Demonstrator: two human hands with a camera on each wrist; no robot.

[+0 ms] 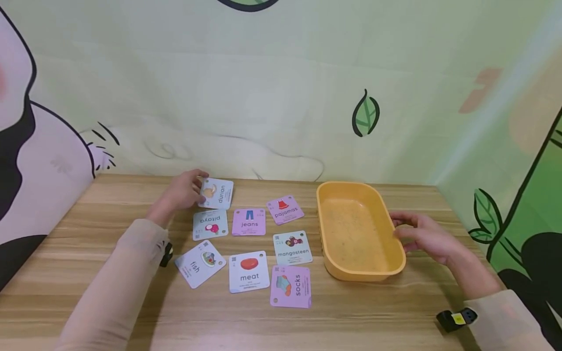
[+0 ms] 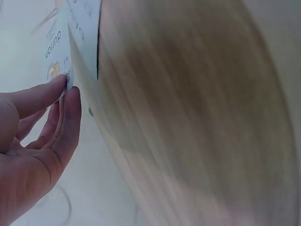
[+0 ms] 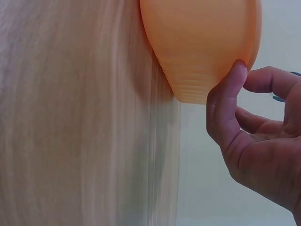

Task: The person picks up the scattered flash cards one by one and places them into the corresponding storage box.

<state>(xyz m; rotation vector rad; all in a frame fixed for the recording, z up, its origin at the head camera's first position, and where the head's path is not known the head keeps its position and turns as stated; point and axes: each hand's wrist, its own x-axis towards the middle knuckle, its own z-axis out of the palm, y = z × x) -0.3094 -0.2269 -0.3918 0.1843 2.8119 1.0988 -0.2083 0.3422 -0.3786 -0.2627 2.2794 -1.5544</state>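
The left hand reaches forward, thumb and fingers pinching the durian card at its edge. Other cards lie right of and nearer than those fingers. The right hand's bent fingers touch the tray's outer side; whether they grip, I cannot tell. Beneath is a wooden desk; beyond, a leaf-printed wall.

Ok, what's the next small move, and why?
Probably raise the durian card and bring it toward the yellow tray: the left grip pinches the card's edge, the right grip touches the tray's side, and the jeans card and pajamas card lie in between.
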